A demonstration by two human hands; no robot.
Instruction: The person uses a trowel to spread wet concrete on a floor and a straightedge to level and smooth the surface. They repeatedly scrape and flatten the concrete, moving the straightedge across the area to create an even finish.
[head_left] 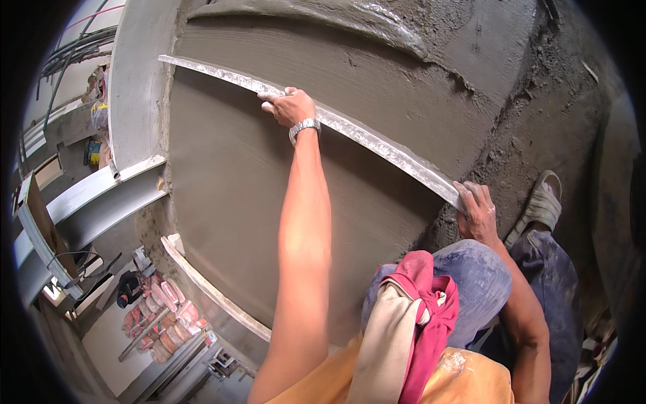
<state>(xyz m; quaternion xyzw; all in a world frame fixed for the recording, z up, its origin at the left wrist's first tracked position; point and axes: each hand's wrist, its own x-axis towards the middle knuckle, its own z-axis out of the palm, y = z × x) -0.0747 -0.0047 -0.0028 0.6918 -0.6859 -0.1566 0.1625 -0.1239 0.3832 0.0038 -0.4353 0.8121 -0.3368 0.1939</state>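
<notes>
A long, pale, mortar-smeared screed bar (377,140) lies slantwise across the wet grey mortar (229,148), from the far left down to the near right. My left hand (289,108), with a metal watch (305,128) at its wrist, is closed around the bar left of its middle. At the bar's near right end, my right hand (478,212) has its fingers wrapped over the edge. Smooth mortar shows on the near side of the bar. Beyond it, a thick ridge of wet mortar (323,15) lies along the far edge.
Rough, crumbly mortar (531,141) lies at right, beside my sandalled foot (542,205). A grey steel column (138,87) and beam (111,192) border the left side. Stacked bags (165,313) lie far below, past a pale curved-looking strip (212,289).
</notes>
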